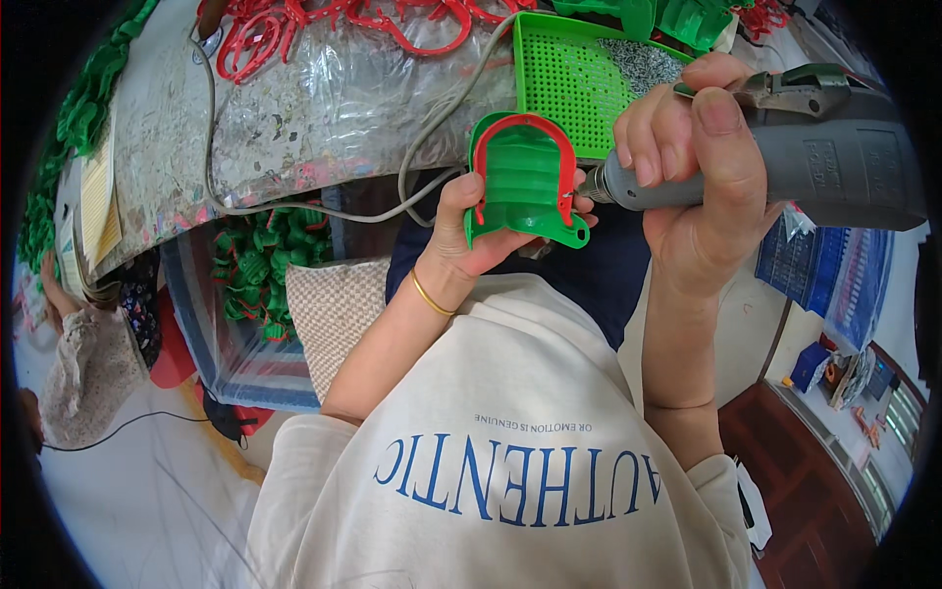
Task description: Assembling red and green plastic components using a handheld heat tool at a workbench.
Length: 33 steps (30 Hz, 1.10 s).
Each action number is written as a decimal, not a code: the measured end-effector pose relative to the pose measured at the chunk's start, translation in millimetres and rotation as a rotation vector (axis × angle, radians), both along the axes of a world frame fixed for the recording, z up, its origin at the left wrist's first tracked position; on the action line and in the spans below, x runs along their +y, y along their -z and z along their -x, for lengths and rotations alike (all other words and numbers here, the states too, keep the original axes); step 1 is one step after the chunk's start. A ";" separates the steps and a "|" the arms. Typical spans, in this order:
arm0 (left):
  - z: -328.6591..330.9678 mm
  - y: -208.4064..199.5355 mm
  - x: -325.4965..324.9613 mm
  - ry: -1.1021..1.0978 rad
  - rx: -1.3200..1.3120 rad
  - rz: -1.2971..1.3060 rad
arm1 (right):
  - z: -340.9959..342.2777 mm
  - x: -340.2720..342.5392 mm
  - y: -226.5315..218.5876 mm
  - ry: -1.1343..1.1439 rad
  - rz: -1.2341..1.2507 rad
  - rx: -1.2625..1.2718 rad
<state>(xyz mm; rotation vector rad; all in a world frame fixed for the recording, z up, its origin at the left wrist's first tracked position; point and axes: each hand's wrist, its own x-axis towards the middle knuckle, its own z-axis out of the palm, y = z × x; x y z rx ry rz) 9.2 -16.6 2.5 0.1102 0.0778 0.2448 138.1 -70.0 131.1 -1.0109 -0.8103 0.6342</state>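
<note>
My left hand (459, 218) is closed round a green plastic shell-shaped part (530, 177), its hollow side facing up. A red U-shaped plastic frame (525, 123) lines the inside of its rim. In my right hand (702, 162) is a grey electric screwdriver (824, 167), lying nearly level, with fingers wrapped round its body near the front. The metal bit (594, 187) points left and meets the right end of the red frame, where a small screw seems to sit. Fingertips of my left hand show behind that end.
A bright green perforated tray (579, 93) holds many small screws (643, 64). Red frames (422, 29) lie along the table's far side, and a grey cord (294, 213) crosses the plastic-covered table (324, 108). At left, a blue crate (255, 388) contains green-and-red parts (270, 265). Another person's sleeve (93, 373) appears far left.
</note>
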 end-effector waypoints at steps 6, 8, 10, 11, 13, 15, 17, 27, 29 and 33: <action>-1.5 -0.7 1.6 -0.015 -0.057 -0.014 | 1.8 -0.1 0.9 0.028 0.001 -0.038; -1.9 -2.5 1.4 -0.024 -0.027 -0.037 | 2.3 -0.1 1.6 0.034 0.001 -0.035; -1.9 -3.7 0.8 -0.028 -0.023 -0.030 | 2.9 -0.3 2.2 0.043 0.006 -0.043; -1.8 -4.1 0.5 -0.032 -0.020 -0.023 | 3.2 -0.5 2.5 0.042 0.006 -0.043; -1.5 -4.0 0.5 -0.028 -0.023 -0.026 | 3.6 -0.7 3.5 0.050 0.009 -0.059; -1.3 -5.1 0.6 -0.024 -0.026 -0.029 | 4.2 -1.2 4.4 0.054 0.012 -0.052; -1.5 -7.4 0.9 -0.026 -0.001 -0.038 | 4.6 -1.5 5.2 0.059 0.016 -0.044; 1.5 -8.3 -1.2 -0.029 0.002 0.062 | 7.1 -3.8 6.6 0.028 -0.010 -0.061; 2.3 -9.5 -0.2 -0.035 0.009 0.077 | 7.2 -4.5 6.9 0.023 -0.011 -0.048; 2.5 -10.0 0.3 -0.046 0.031 0.053 | 7.3 -3.9 8.2 0.023 -0.017 -0.088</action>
